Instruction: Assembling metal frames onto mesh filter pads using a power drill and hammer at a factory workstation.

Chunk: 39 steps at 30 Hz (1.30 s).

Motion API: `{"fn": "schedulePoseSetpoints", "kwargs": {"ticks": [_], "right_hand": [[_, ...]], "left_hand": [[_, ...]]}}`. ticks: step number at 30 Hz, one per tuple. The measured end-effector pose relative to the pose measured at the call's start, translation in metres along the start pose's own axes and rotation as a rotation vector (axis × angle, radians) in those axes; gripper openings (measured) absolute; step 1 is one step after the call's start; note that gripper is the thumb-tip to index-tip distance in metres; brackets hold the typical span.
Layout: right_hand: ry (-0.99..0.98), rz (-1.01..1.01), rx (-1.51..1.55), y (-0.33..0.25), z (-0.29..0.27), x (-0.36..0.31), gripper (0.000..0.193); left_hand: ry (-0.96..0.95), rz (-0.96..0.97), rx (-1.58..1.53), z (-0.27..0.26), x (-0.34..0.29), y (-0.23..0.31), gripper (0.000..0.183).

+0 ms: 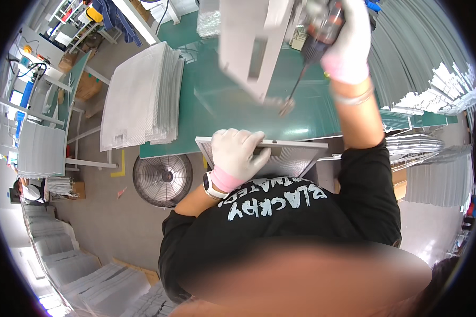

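My left hand [235,154], in a white glove with a pink cuff, is closed over the top edge of a light-framed mesh panel [296,158]. The panel leans between my body and the near edge of the green-topped table [211,105]. At the upper right, my right hand [350,50], gloved the same way, is wrapped round a power screwdriver [319,42], somewhat smeared by motion. Its long bit slants down and left over the tabletop, apart from the panel. Left of the tool stands a pale slotted metal fixture [254,47], also blurred.
A stack of white mesh panels [140,98] overhangs the table's left end. Long grey strips [418,58] are piled at the right. On the floor at left stands a round fan [163,180]. Bundled panels [100,288] fill the lower left, and another workbench [71,79] stands at far left.
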State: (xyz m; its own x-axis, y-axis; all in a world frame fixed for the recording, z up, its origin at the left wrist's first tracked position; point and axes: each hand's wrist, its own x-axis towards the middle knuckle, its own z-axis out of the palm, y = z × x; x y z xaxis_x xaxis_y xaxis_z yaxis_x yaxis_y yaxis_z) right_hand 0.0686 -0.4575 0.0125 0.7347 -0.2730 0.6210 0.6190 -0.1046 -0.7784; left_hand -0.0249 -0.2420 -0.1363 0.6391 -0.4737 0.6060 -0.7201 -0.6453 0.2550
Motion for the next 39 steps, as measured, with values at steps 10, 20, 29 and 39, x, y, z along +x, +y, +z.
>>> {"fn": "schedulePoseSetpoints", "kwargs": {"ticks": [10, 20, 29, 39], "right_hand": [[-0.165, -0.476, -0.054, -0.036, -0.071, 0.081, 0.081], [-0.388, 0.387, -1.636, 0.166, -0.212, -0.171, 0.064], [-0.535, 0.525, -1.684, 0.191, -0.179, -0.142, 0.053], [-0.705, 0.29, -1.063, 0.19, -0.102, -0.146, 0.051]], "left_hand": [[0.148, -0.002, 0.085, 0.061, 0.09, -0.12, 0.039], [0.135, -0.311, 0.029, 0.029, -0.095, -0.131, 0.036], [0.154, -0.832, -0.457, 0.027, -0.2, -0.072, 0.029], [-0.272, -1.097, -1.494, 0.036, -0.215, -0.068, 0.065]]}}
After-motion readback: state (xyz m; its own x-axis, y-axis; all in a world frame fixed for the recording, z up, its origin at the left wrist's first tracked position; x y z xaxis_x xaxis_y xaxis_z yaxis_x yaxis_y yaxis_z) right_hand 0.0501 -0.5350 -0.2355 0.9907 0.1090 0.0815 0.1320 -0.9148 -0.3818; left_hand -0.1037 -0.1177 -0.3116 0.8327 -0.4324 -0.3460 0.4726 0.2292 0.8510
